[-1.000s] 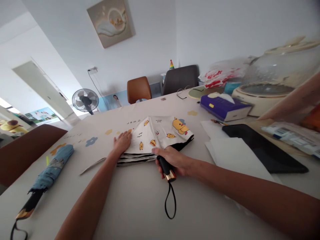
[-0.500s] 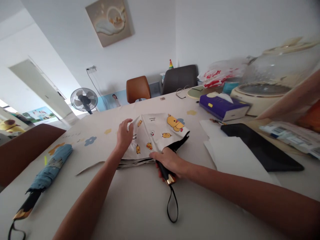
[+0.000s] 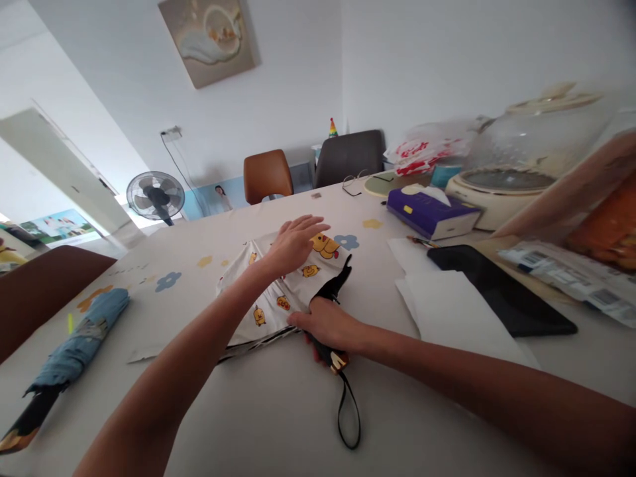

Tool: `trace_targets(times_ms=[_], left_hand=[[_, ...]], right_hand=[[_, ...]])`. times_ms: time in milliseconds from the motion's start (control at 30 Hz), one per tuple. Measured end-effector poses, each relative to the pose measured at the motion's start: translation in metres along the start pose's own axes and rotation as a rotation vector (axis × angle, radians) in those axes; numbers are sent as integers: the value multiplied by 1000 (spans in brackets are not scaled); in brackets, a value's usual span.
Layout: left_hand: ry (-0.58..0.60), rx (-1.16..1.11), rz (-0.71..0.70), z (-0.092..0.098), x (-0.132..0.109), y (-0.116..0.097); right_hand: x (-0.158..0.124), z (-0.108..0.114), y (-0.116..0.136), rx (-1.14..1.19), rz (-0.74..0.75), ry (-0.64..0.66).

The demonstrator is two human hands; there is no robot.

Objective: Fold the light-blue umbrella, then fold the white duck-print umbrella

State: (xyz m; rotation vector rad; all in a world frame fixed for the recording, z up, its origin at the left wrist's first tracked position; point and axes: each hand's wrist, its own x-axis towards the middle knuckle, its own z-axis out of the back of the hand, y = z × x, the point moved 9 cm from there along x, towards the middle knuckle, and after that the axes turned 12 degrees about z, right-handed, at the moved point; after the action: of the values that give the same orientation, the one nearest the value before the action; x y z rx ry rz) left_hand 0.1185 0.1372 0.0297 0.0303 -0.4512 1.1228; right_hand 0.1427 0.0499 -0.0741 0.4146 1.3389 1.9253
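Observation:
A white umbrella with yellow ducks lies loosely folded on the table, its black underside showing at the right edge. My right hand wraps round its black handle, thumb on the cloth's edge; a gold end and a black wrist strap stick out toward me. Over the upper part of the cloth, my left hand is open with fingers stretched to the right; whether it touches the cloth I cannot tell. To the left lies a rolled blue umbrella with a black and gold handle.
On the right are white paper sheets, a black tablet-like slab, a purple tissue box, a glass-topped pot and a plastic bag. Glasses lie toward the back. Chairs and a fan stand beyond.
My left hand has moved right, from the cloth's left edge to over its upper middle. The cloth has shifted and slants more. My right hand keeps hold of the handle.

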Motion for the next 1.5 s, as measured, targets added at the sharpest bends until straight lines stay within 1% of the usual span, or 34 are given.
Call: trace_targets(times_ms=[67, 133, 167, 233, 367, 467, 533, 600, 633, 700, 767, 867, 933, 1000, 1133, 1233, 1300, 1400, 1433, 1467, 1500], left_hand=[[105, 31, -61, -11, 12, -17], [168, 41, -75, -17, 20, -26], [174, 35, -64, -16, 23, -28], [130, 2, -15, -6, 26, -26], [-58, -75, 92, 33, 21, -12], [-204, -156, 105, 68, 4, -3], [-311, -197, 103, 94, -15, 1], [-419, -201, 121, 117, -39, 8], [-465, -196, 141, 126, -52, 13], [-516, -194, 186, 136, -79, 26], [-495, -217, 215, 134, -103, 43], [-495, -297, 274, 122, -137, 73], [-476, -316, 321, 109, -156, 89], [-405, -293, 340, 92, -168, 98], [-216, -227, 341, 64, -179, 104], [-112, -212, 369, 54, -181, 112], [-48, -221, 382, 48, -182, 119], [98, -216, 397, 35, -183, 126], [115, -191, 419, 33, -183, 129], [93, -154, 452, 36, -182, 132], [36, -110, 490, 43, -180, 134]], right_hand=[[0, -2, -2, 10, -9, 10], [-2, -3, -4, 30, -38, 19], [-2, -4, -5, 36, -50, 22], [-3, -5, -6, 45, -65, 32], [-3, -7, -10, 67, -93, 45], [-2, -8, -15, 82, -99, 47], [-2, -8, -17, 101, -89, 35], [-2, -7, -17, 138, -68, 5], [-2, -6, -17, 162, -54, -12], [-2, -6, -14, 198, -14, -28], [-2, -5, -11, 214, 10, -38], [-3, -7, -15, 233, -42, -45], [-3, -9, -19, 272, -87, -61], [-3, -9, -21, 310, -77, -81], [-3, -8, -15, 325, 0, -82], [-3, -6, -10, 314, 21, -73], [-3, -6, -10, 298, 6, -67], [-4, -7, -11, 273, -19, -58], [-4, -8, -12, 268, -22, -58], [-4, -8, -12, 266, -20, -63], [-4, -8, -12, 264, -17, -74]])
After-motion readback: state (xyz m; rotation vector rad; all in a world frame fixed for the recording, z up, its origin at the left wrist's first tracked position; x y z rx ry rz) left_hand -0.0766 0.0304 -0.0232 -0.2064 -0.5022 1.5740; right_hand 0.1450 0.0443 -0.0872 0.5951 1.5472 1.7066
